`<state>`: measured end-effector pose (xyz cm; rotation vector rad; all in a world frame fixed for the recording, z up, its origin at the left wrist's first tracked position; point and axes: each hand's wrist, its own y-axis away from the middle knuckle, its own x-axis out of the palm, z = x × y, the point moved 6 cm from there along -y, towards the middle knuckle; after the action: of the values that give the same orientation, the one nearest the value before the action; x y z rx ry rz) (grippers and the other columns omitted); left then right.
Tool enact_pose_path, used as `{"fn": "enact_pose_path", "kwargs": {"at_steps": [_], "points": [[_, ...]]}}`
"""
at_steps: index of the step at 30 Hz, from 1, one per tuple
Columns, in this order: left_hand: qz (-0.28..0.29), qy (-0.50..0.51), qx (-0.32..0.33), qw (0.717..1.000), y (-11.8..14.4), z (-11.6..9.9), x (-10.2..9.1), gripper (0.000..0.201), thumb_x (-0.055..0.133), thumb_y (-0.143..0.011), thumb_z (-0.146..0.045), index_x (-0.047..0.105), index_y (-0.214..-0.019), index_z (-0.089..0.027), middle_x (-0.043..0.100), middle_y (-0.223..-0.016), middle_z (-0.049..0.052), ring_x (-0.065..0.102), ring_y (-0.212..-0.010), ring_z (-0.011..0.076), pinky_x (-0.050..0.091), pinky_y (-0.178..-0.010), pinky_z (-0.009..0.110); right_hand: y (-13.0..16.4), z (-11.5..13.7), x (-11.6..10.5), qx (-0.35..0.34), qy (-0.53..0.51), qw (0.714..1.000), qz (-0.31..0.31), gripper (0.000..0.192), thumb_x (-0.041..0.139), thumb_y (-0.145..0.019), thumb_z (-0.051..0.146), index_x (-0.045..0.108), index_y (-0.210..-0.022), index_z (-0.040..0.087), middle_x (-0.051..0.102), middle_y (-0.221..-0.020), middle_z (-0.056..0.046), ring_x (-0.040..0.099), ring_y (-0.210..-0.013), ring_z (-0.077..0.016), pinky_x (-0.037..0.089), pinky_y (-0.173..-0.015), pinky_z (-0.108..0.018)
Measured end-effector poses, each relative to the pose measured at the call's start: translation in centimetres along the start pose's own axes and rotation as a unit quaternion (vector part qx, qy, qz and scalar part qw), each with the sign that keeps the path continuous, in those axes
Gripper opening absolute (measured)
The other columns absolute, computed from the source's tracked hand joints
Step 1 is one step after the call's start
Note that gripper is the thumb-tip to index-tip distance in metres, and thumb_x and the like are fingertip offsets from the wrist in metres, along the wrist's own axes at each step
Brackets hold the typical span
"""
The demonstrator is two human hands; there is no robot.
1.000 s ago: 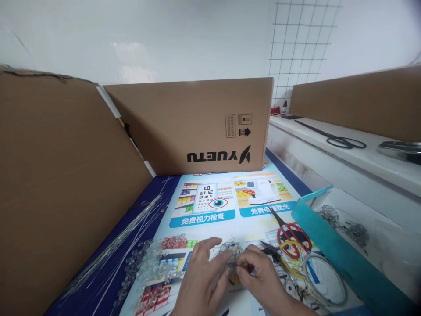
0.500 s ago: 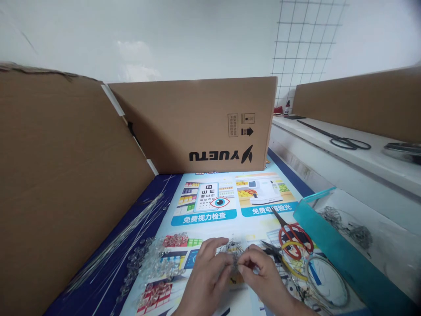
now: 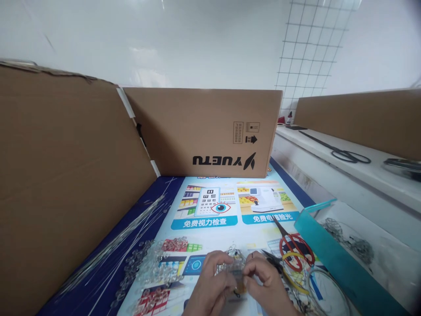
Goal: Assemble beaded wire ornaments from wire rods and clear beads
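My left hand (image 3: 210, 283) and my right hand (image 3: 265, 283) are close together at the bottom middle. Between them is a small tangled piece of thin silvery wire (image 3: 235, 253), seemingly with clear beads. My left thumb and fingers are closed around its left side. On its right side, my right thumb and forefinger pinch at the piece; the exact bit they grip is too small to make out. Left of my left hand lies a spread of clear beads (image 3: 156, 265). Pliers with yellow handles (image 3: 291, 281) and red-handled scissors (image 3: 296, 252) lie just right of my right hand.
Long thin wires (image 3: 123, 235) lie at the left. A wire coil (image 3: 330, 292) is at the lower right, beside a teal-edged box (image 3: 329, 250) holding wire pieces (image 3: 357, 243). Cardboard panels (image 3: 210, 131) wall the back and left. Large dark scissors (image 3: 348, 156) rest on the white ledge.
The view has tilted up a little, so most things sit lower in it. My right fingertips have drawn slightly away from my left ones; the wire piece stays between my hands.
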<state>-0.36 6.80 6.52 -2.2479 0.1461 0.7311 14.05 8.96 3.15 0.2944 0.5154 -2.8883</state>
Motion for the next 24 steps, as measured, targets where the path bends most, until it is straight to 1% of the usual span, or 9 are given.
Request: {"fn": "enact_pose_path", "kwargs": {"at_steps": [2,4,7,11,14,17,19,22,24], "points": [[-0.032,-0.037,0.038,0.998,0.3,-0.3,0.1,0.020,0.043,-0.078,-0.005,0.054,-0.072,-0.021,0.048,-0.096,0.006,0.044,-0.095,0.0206,0.041,-0.076,0.032,0.0,1.0,-0.1,-0.053,0.048,0.997,-0.006,0.017,0.048,-0.067,0.002,0.053,-0.067,0.019,0.045,-0.069,0.001,0.049,-0.067,-0.0136,0.039,-0.060,-0.024],[-0.048,-0.068,0.065,0.994,0.5,-0.5,0.2,0.021,0.044,-0.077,-0.003,0.055,-0.075,-0.021,0.050,-0.093,0.005,0.044,-0.095,0.0208,0.040,-0.079,0.033,0.2,1.8,-0.2,-0.101,0.099,0.990,-0.008,0.018,0.047,-0.069,0.002,0.054,-0.069,0.019,0.045,-0.070,0.000,0.049,-0.068,-0.0139,0.038,-0.060,-0.024],[-0.066,-0.102,0.086,0.989,0.8,-0.7,0.1,0.022,0.044,-0.077,-0.002,0.056,-0.078,-0.021,0.052,-0.088,0.006,0.046,-0.092,0.0210,0.039,-0.080,0.034,0.7,2.0,-0.1,-0.141,0.171,0.975,-0.002,0.018,0.045,-0.073,0.004,0.055,-0.072,0.019,0.044,-0.071,-0.001,0.048,-0.067,-0.0141,0.037,-0.058,-0.025],[-0.092,-0.144,0.091,0.981,1.2,-0.7,-0.3,0.021,0.047,-0.078,-0.006,0.060,-0.082,-0.022,0.047,-0.073,0.004,0.045,-0.077,0.0196,0.037,-0.073,0.035,1.3,1.6,0.1,-0.159,0.243,0.957,0.012,0.017,0.045,-0.076,0.006,0.056,-0.074,0.019,0.046,-0.070,-0.003,0.046,-0.065,-0.0145,0.037,-0.057,-0.026],[-0.105,-0.160,0.087,0.978,1.3,-0.6,-0.4,0.019,0.047,-0.079,-0.009,0.061,-0.081,-0.022,0.045,-0.068,0.003,0.043,-0.072,0.0193,0.036,-0.070,0.036,1.4,1.6,0.2,-0.159,0.274,0.948,0.010,0.016,0.044,-0.077,0.007,0.056,-0.074,0.018,0.046,-0.070,-0.003,0.046,-0.065,-0.0152,0.036,-0.057,-0.026],[-0.097,-0.149,0.064,0.982,1.2,-0.2,-0.1,0.018,0.045,-0.080,-0.011,0.059,-0.078,-0.022,0.048,-0.070,0.003,0.044,-0.073,0.0188,0.036,-0.068,0.034,1.3,1.7,0.2,-0.150,0.275,0.949,0.010,0.016,0.044,-0.077,0.007,0.054,-0.073,0.018,0.047,-0.069,-0.003,0.046,-0.064,-0.0148,0.036,-0.056,-0.026],[-0.091,-0.150,0.058,0.983,1.3,-0.1,0.1,0.019,0.045,-0.080,-0.010,0.059,-0.079,-0.022,0.050,-0.069,0.003,0.046,-0.070,0.0179,0.035,-0.065,0.032,1.2,1.9,0.3,-0.147,0.273,0.951,0.010,0.016,0.044,-0.077,0.007,0.054,-0.072,0.018,0.046,-0.068,-0.002,0.046,-0.063,-0.0143,0.035,-0.055,-0.025],[-0.102,-0.171,0.076,0.977,1.5,-0.3,0.0,0.016,0.050,-0.079,-0.010,0.059,-0.085,-0.022,0.054,-0.066,0.002,0.047,-0.065,0.0171,0.034,-0.062,0.031,1.3,2.2,0.5,-0.160,0.284,0.945,0.004,0.016,0.044,-0.077,0.007,0.054,-0.071,0.019,0.045,-0.066,-0.002,0.045,-0.060,-0.0137,0.034,-0.054,-0.024],[-0.095,-0.179,0.080,0.976,1.6,-0.4,0.1,0.014,0.051,-0.080,-0.012,0.058,-0.088,-0.021,0.056,-0.063,0.002,0.047,-0.061,0.0167,0.034,-0.060,0.031,1.5,2.4,0.7,-0.174,0.302,0.937,0.003,0.017,0.044,-0.076,0.007,0.054,-0.070,0.019,0.045,-0.064,-0.002,0.045,-0.059,-0.0135,0.033,-0.053,-0.024]]}}
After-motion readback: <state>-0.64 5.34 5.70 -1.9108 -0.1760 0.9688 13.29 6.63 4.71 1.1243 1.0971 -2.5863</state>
